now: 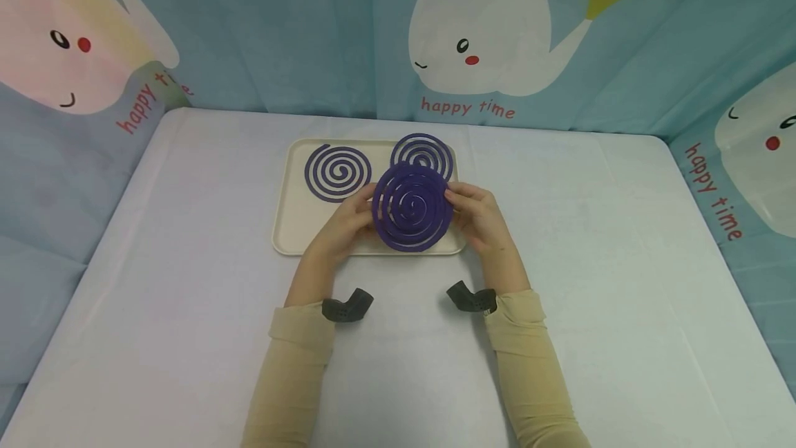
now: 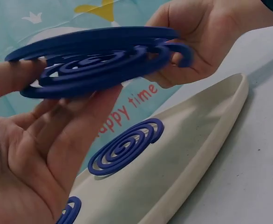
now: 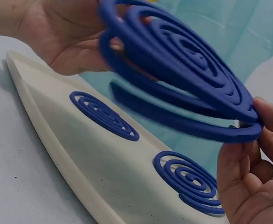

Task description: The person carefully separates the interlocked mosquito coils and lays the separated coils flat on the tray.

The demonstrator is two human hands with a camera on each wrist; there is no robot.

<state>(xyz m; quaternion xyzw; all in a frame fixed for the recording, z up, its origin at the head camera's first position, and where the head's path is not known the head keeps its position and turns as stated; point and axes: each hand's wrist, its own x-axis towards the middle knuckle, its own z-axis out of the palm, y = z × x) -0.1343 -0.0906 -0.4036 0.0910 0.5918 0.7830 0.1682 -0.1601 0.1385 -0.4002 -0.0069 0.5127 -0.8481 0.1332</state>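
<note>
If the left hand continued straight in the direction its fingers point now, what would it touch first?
The left hand points toward the upper right, and its fingers already hold the double coil. Beyond that, it would probably meet the right hand on the coil's far edge, though depth is unclear.

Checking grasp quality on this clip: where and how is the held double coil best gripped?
By opposite outer rims, one hand from each side, as the left hand and right hand do now. The coil is flat with thin, gapped rings, so an edge grip looks safer than pinching inner turns.
</note>
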